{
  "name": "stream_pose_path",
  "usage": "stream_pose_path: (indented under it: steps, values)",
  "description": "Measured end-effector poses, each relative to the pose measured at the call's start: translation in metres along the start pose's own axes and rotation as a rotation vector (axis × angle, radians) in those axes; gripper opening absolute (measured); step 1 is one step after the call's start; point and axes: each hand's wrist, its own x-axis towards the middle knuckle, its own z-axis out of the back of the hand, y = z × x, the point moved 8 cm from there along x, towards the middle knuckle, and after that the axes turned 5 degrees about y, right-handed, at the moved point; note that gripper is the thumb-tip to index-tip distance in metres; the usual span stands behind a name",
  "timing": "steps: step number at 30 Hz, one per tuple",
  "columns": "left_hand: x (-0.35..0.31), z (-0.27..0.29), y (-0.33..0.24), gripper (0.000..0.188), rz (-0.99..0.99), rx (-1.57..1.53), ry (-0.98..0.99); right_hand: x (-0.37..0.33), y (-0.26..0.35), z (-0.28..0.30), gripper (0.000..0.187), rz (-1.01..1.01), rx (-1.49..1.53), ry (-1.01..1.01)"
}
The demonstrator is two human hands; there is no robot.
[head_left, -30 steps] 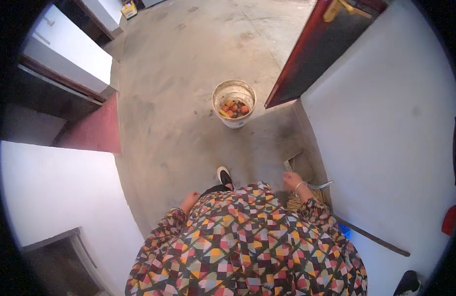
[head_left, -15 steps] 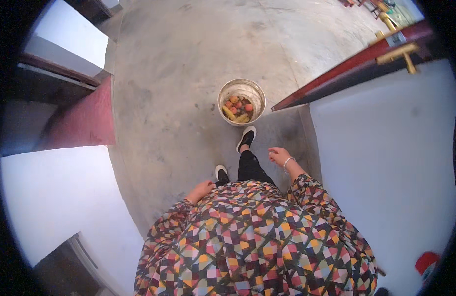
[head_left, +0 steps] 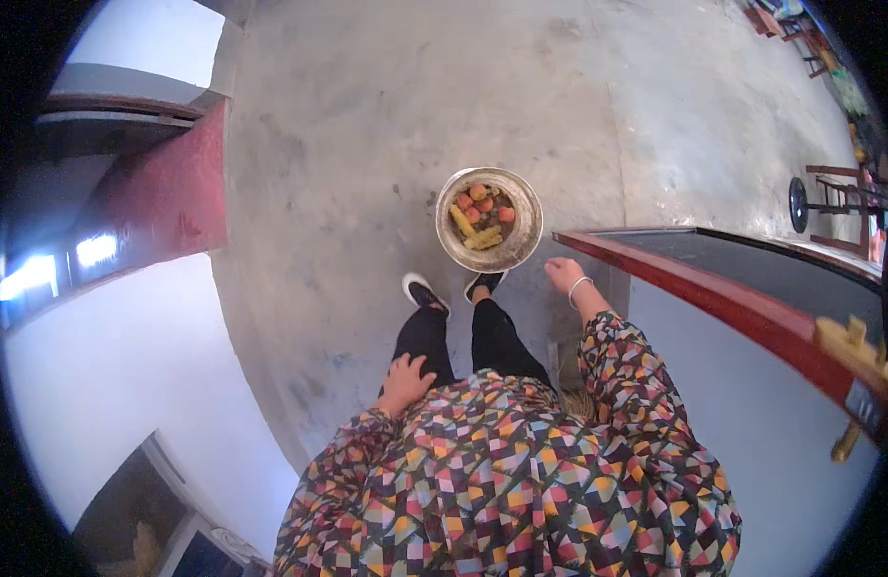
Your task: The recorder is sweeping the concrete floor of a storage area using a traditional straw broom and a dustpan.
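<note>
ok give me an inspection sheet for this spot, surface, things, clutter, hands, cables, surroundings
surface: bare grey concrete floor, stained.
job's things: round metal bowl on the floor holding red and yellow produce, just ahead of the feet.
clutter: nothing seen near the bowl.
grips: left hand empty, by the thigh; right hand empty, beside the bowl, bangle on the wrist.
cables: nothing seen.
surroundings: red-edged door at right, pale wall at left, wooden furniture far right.

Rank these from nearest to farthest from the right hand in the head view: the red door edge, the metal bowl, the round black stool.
From the right hand:
1. Red door edge, right beside it.
2. Metal bowl, on the floor just left.
3. Round black stool, far right.
</note>
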Motion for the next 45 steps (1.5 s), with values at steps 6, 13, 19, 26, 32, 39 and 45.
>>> stream_pose_path:
  steps: [6, 13, 19, 26, 32, 39, 45]
  values:
    - [0.004, -0.054, 0.009, 0.061, 0.038, 0.065, 0.261, 0.071, 0.014, 0.0, 0.047, -0.086, 0.147, -0.071]
    - [0.006, -0.107, 0.037, 0.059, -0.116, 0.27, 0.071, 0.129, -0.071, -0.011, 0.059, -0.304, 0.419, -0.136]
    - [-0.01, -0.093, 0.026, 0.057, -0.04, 0.251, 0.195, 0.138, -0.063, -0.051, 0.078, -0.591, 0.698, -0.009]
    - [0.0, -0.075, 0.013, 0.045, -0.003, 0.096, 0.113, 0.184, -0.078, -0.052, 0.093, -0.565, 0.974, -0.097]
    - [0.003, -0.061, 0.002, 0.046, -0.071, -0.008, -0.007, 0.206, -0.125, -0.051, 0.092, -0.51, 0.89, -0.141]
    - [-0.01, -0.061, 0.026, 0.049, 0.023, -0.169, -0.024, 0.194, -0.028, -0.027, 0.08, -0.13, 0.27, -0.113]
    - [0.022, -0.074, 0.015, 0.049, -0.067, -0.007, 0.002, 0.18, -0.021, 0.005, 0.062, -0.024, 0.089, -0.187]
